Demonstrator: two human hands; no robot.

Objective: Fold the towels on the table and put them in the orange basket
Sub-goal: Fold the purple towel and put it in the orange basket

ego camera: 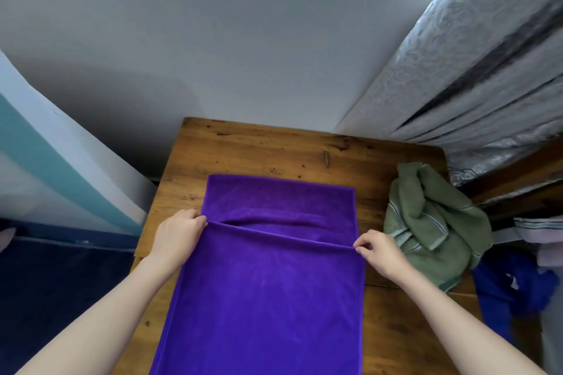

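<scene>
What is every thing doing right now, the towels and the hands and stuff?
purple towel: spread along the table, raised in a ridge across its middle.
green towel: crumpled, not folded, on the table's right side.
left hand: pinches the purple towel's left side.
right hand: pinches its right side.
blue cloth: bunched up, right of the table.

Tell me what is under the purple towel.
The purple towel lies on the wooden table, whose bare wood shows beyond its far and side edges. Anything lying on the tabletop beneath it is hidden by the cloth.
</scene>
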